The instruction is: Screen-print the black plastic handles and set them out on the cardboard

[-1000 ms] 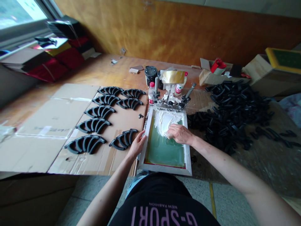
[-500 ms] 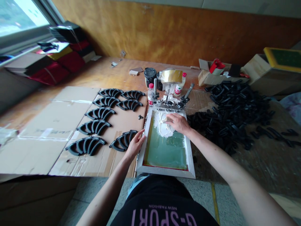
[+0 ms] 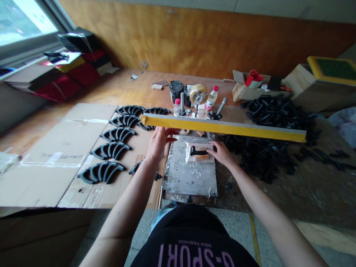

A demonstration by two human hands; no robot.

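The screen-printing frame is raised and seen edge-on, its yellow edge crossing the view. Just below its left part is my left hand, fingers apart and pointing right; I cannot tell whether it touches the frame. On the metal base plate, a small black curved handle lies in a holder wrapped in clear plastic. My right hand pinches the right end of this handle between thumb and fingers. White smears and scraps mark the plate.
Rows of black curved handles lie on cardboard at the left. A heap of loose black handles covers the right. Behind the press stand a black tub, a tape roll and red-capped bottles.
The frame, flat over the plate before, has swung up and exposes the plate and handle. My right hand has left the white paste for the handle. My left hand has moved up slightly.
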